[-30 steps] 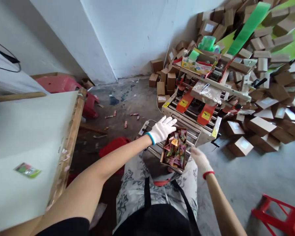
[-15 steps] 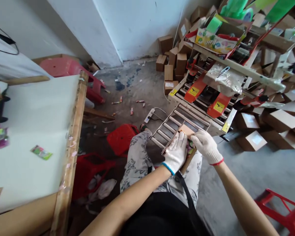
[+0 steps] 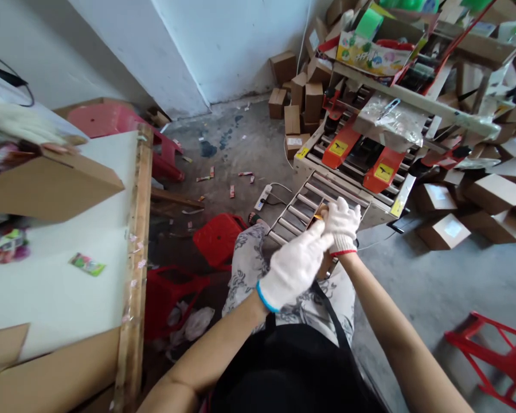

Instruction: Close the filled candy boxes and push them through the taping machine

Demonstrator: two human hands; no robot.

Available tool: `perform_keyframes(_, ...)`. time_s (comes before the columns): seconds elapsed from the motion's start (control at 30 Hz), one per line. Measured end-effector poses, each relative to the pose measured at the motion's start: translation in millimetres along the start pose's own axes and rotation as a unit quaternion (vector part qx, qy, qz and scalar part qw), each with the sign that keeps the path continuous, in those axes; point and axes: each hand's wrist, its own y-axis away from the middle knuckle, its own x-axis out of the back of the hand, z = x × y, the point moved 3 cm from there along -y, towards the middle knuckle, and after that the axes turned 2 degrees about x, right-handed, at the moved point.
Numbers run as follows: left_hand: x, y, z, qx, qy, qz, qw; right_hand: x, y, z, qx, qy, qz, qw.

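Note:
A small cardboard box (image 3: 325, 265) rests at the near end of a roller conveyor (image 3: 293, 225), above my lap. Both my hands wear white knit gloves and cover most of it. My left hand (image 3: 296, 261), blue at the cuff, reaches across its top with fingers stretched out. Beyond it, my right hand (image 3: 343, 223), red at the cuff, bends over the box's far right part, its fingertips partly hidden. The box's contents are hidden under the gloves.
An orange-guided carton sealer (image 3: 382, 169) stands ahead. Cardboard boxes (image 3: 445, 232) are heaped around it. At left, another person's gloved hand (image 3: 23, 123) is at an open carton (image 3: 55, 186) on a white table (image 3: 107, 292). Red stools (image 3: 219, 238) and a power strip (image 3: 263, 197) are on the floor.
My right hand has moved left over the box top, and my left hand has slid back toward me. Packets inside the box are now covered. Another person's hand and carton have appeared at left.

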Motion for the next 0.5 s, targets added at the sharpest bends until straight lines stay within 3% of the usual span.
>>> perform_keyframes(0.07,4.6,-13.7,-14.4,0.000,0.013,0.072,0.997,1.0,2.1,-0.7,0.012,-0.020,0.011,1.000)
perform_keyframes(0.13,-11.3,-27.1,-29.6,0.025,-0.003,0.085,0.996,1.3,3.4,0.9,0.021,-0.054,0.029,0.998)
perform_keyframes(0.3,-73.5,-28.6,-36.9,0.036,-0.028,0.021,0.999,1.7,-0.7,17.9,0.017,-0.245,0.093,0.965)
perform_keyframes(0.43,-88.2,-17.7,-35.5,0.059,0.000,-0.028,0.998,6.2,21.6,22.0,-0.084,-0.421,0.100,0.898)
perform_keyframes(0.5,-89.3,-18.0,-39.5,0.085,0.079,-0.040,0.992,9.0,52.1,10.1,-0.111,-0.423,0.070,0.897)
